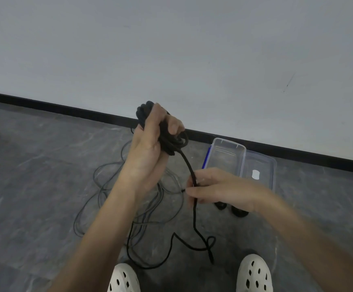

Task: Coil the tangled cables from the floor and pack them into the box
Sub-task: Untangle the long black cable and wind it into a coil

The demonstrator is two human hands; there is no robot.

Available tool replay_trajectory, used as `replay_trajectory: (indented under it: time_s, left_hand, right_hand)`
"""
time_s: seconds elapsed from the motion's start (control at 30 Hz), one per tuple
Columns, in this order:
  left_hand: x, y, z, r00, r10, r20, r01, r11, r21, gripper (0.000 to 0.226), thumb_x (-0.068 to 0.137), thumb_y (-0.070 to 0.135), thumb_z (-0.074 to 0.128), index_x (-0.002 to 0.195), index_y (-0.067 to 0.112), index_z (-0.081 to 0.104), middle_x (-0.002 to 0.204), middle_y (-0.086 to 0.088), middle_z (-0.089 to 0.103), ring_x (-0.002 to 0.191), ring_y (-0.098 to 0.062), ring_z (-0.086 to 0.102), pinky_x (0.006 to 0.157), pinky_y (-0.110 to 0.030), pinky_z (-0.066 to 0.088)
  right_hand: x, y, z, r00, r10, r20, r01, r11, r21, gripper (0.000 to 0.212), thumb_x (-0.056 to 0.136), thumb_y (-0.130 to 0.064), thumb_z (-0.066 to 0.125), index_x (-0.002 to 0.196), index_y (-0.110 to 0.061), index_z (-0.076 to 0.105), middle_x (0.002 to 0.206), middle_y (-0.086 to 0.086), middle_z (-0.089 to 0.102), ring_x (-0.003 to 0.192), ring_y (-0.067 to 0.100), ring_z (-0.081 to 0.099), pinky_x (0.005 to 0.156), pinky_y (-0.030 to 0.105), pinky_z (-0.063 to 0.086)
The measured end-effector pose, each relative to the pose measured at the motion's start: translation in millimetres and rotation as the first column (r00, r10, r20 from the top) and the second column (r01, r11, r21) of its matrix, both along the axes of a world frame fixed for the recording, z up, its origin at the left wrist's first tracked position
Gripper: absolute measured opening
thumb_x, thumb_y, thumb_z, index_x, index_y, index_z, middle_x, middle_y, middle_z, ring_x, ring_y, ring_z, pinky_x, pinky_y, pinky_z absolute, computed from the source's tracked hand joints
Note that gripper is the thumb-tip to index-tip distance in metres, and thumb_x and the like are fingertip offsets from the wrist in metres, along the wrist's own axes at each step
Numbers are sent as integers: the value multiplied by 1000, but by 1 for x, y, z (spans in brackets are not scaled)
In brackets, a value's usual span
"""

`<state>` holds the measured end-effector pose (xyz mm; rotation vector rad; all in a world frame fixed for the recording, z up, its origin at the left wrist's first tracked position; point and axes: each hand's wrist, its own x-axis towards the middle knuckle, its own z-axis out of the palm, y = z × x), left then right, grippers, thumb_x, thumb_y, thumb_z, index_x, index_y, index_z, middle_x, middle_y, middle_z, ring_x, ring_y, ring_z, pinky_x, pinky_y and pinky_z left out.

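Fingers (156,116) of left hand (148,148) clench the coiled black cable (172,143); right hand (224,190) pinches its loose tail. Likely light, floppy, springy; grip across the loops.

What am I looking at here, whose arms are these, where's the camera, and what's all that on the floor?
There is no machine here. These are a person's two bare arms, filmed by a single wide-angle camera worn on their head and looking down. The left hand grips a wound bundle of black cable. The right hand pinches the loose stretch of that cable, which trails down to the grey floor near the person's white shoes. Behind the arms, a tangle of thin grey cables lies on the floor. A clear plastic box sits by the wall. Two dark things under the right wrist are too hidden to name.
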<state>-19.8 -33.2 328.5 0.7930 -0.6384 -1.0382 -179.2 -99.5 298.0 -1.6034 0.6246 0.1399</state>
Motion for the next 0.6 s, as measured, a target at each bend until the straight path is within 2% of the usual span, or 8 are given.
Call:
replay_trajectory:
  time_s: [0.1, 0.2, 0.27, 0.33, 0.4, 0.47, 0.53, 0.6]
  left_hand:
    - [4, -1, -2, 996, 78, 39, -79, 997, 8, 29, 97, 41, 40, 77, 20, 43, 60, 11, 51, 69, -6, 56, 70, -17, 48]
    - [6, 0, -2, 995, 77, 67, -77, 997, -8, 27, 96, 39, 39, 78, 19, 43, 60, 11, 51, 67, -6, 54, 70, -16, 48]
    - [6, -1, -1, 995, 80, 61, -78, 997, -22, 27, 97, 36, 41, 76, 21, 47, 59, 11, 51, 66, -6, 54, 70, -17, 48]
    - [7, -2, -3, 987, 120, 104, -119, 993, -13, 34, 100, 30, 41, 69, 24, 54, 59, 10, 51, 65, -7, 53, 69, -18, 47]
    - [8, -3, -6, 951, 187, 247, -196, 981, 12, 32, 100, 29, 43, 71, 19, 54, 61, 9, 54, 68, -11, 53, 70, -24, 45]
    - [10, -3, -9, 891, 232, 391, -262, 965, 24, 29, 98, 34, 46, 77, 15, 51, 64, 8, 57, 72, -17, 51, 73, -32, 42]
    - [11, -2, -12, 826, 261, 499, -311, 950, 17, 28, 97, 38, 49, 76, 22, 56, 67, 8, 61, 72, -15, 56, 73, -26, 43]
    - [8, -3, -14, 780, 282, 559, -351, 936, 16, 29, 97, 37, 51, 70, 34, 61, 69, 7, 66, 69, -6, 59, 69, -19, 45]
  right_hand:
    - [-2, -1, 2, 1000, -10, -1, 10, 1000, 13, 15, 95, -19, 57, 85, -14, 66, 82, 9, 69, 82, 16, 68, 89, 34, 56]
    - [-1, -1, 2, 997, 27, -73, -30, 999, -32, 24, 96, -24, 56, 91, -4, 67, 85, 6, 73, 85, 9, 69, 88, 23, 51]
    - [-1, 0, -2, 990, 62, -127, -67, 997, -39, 27, 96, -28, 56, 99, -3, 64, 94, 7, 74, 95, 11, 69, 97, 33, 48]
    - [-2, 1, -3, 986, 77, -145, -84, 996, -43, 24, 98, -30, 53, 100, -7, 60, 93, 11, 73, 92, 19, 70, 98, 40, 50]
    - [-2, 3, 1, 990, 52, -132, -65, 993, -96, 23, 100, -29, 48, 93, -10, 57, 75, 10, 65, 70, 19, 65, 80, 33, 56]
    - [0, 6, 5, 997, -1, -82, -13, 987, -160, 27, 101, -29, 44, 91, -6, 54, 63, -1, 48, 56, 9, 47, 58, 21, 46]
    - [3, 10, 7, 999, -31, -27, 20, 946, -323, 33, 102, -32, 41, 97, -1, 52, 61, -9, 40, 51, 1, 37, 50, 15, 34]
    - [4, 13, 11, 1000, -10, 25, 20, 879, -476, 34, 102, -34, 40, 98, -4, 56, 60, -10, 41, 49, 2, 38, 48, 15, 32]
